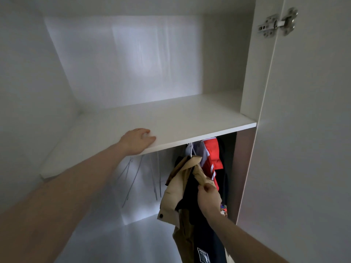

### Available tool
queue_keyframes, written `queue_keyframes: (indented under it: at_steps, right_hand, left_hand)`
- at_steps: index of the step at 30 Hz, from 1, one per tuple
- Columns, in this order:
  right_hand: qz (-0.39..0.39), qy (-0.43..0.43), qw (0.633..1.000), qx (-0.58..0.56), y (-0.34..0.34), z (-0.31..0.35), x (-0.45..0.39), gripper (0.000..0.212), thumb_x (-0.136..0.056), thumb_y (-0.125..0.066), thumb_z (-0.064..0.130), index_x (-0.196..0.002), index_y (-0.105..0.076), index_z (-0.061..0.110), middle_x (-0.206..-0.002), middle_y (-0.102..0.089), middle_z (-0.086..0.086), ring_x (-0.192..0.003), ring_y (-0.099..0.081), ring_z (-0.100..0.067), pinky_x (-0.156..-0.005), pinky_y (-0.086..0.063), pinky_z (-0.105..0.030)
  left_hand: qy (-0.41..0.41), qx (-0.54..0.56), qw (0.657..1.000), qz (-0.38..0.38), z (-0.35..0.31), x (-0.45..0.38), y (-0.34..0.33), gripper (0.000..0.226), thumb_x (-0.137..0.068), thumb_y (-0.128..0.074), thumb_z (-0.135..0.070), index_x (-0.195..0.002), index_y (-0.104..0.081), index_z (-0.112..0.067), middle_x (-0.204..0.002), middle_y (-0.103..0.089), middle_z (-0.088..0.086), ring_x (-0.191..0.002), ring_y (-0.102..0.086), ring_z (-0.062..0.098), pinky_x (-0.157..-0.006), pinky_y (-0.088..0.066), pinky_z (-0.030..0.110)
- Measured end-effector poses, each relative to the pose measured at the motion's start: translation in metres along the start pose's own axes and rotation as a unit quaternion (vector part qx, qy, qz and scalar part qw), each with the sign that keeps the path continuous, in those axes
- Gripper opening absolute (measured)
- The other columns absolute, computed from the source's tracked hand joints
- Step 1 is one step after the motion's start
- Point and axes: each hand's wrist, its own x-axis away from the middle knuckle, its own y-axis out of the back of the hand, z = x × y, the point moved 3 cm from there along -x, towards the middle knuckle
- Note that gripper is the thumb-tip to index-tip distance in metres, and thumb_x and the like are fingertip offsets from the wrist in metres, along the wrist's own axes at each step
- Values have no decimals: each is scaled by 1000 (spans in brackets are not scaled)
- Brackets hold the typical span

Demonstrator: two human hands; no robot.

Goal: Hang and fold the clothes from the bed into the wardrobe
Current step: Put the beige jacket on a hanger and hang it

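L arm reaches up and fwd, nearly straight; left hand (137, 140) lies palm-down on the front edge of the white shelf (190, 120), toward its left half, fingers relaxed and spread a bit, thumb along the edge, holding nothing.

R arm comes up from the lower right, bent at the wrist; right hand (208, 199) pinches a fold of the beige jacket (171, 194) btw thumb and curled fingers, near the collar.

Jacket hangs under the shelf's front edge, right half of the wardrobe (248, 73), dark lining showing. Behind it, a red garment (211, 158) and other hung clothes against the right side wall. Wire hangers (133, 175) hang bare under the shelf's left part. Door hinge (278, 22) at top right corner.
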Motion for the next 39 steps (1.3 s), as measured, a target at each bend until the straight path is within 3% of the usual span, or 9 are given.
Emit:
queue_keyframes:
  at_steps: [6, 9, 12, 18, 23, 27, 30, 34, 39]
  right_hand:
    - [-45, -20, 998, 39, -18, 0, -35, 25, -100, -52, 28, -114, -70, 17, -91, -63, 2, -89, -60, -24, -82, -47, -31]
    - [-48, -21, 998, 40, -20, -4, -52, 20, -100, -53, 27, -107, -70, 19, -82, -60, 6, -80, -60, -20, -71, -48, -30]
    - [-53, 2, 998, 42, -21, -3, -66, 11, -98, -52, 27, -95, -63, 29, -81, -59, 9, -88, -66, -27, -78, -52, -34]
    - [-26, 41, 995, 88, -27, 6, -98, 40, -95, -44, 38, -129, -65, 34, -134, -65, -4, -125, -60, -34, -102, -53, -50]
    - [19, 90, 993, 69, -25, 17, -120, 48, -97, -40, 32, -140, -54, 50, -143, -60, 15, -139, -51, -25, -110, -48, -49]
    - [36, 20, 991, 125, -29, 12, -138, 48, -104, -34, 37, -148, -48, 47, -158, -47, -2, -154, -27, -32, -122, -30, -53]
    - [42, 59, 989, 127, -32, 12, -148, 48, -102, -34, 33, -142, -50, 54, -154, -50, 9, -156, -24, -26, -122, -21, -42]
    - [31, 56, 984, 167, -36, -1, -153, 47, -102, -35, 34, -144, -52, 43, -155, -49, 6, -157, -15, -26, -128, -11, -51]
    - [18, 63, 986, 151, -39, -4, -144, 47, -98, -44, 30, -143, -56, 26, -143, -60, 0, -136, -50, -27, -117, -38, -42]
  left_hand:
    - [0, -5, 1000, -7, 6, -10, -6, 71, -96, -46, -66, -154, -43, -26, -164, -36, -2, -149, -34, 24, -121, -24, 38]
    - [4, -5, 1000, -14, 8, -12, -5, 69, -95, -48, -66, -153, -45, -28, -163, -38, -3, -148, -36, 24, -120, -26, 38]
    - [8, 3, 1000, -17, 8, -11, -5, 75, -87, -47, -72, -150, -48, -30, -161, -40, -3, -147, -38, 24, -120, -28, 39]
    - [12, 18, 999, -27, 10, -13, -6, 80, -82, -47, -75, -148, -52, -31, -160, -42, -3, -146, -39, 23, -122, -29, 40]
    - [22, 42, 998, -39, 12, -14, -7, 84, -74, -47, -80, -145, -55, -35, -159, -43, -6, -146, -40, 21, -122, -29, 42]
    - [27, 51, 997, -49, 12, -16, -8, 83, -73, -49, -79, -144, -55, -36, -159, -43, -7, -147, -38, 20, -123, -27, 42]
    - [29, 47, 997, -52, 14, -17, -8, 77, -78, -54, -77, -144, -55, -38, -160, -42, -9, -148, -37, 19, -124, -26, 42]
    - [28, 55, 997, -55, 16, -17, -9, 71, -80, -57, -74, -142, -56, -39, -159, -44, -10, -147, -38, 18, -124, -27, 44]
    - [32, 59, 996, -61, 14, -17, -7, 75, -73, -54, -77, -139, -59, -40, -157, -46, -12, -146, -40, 16, -124, -28, 42]
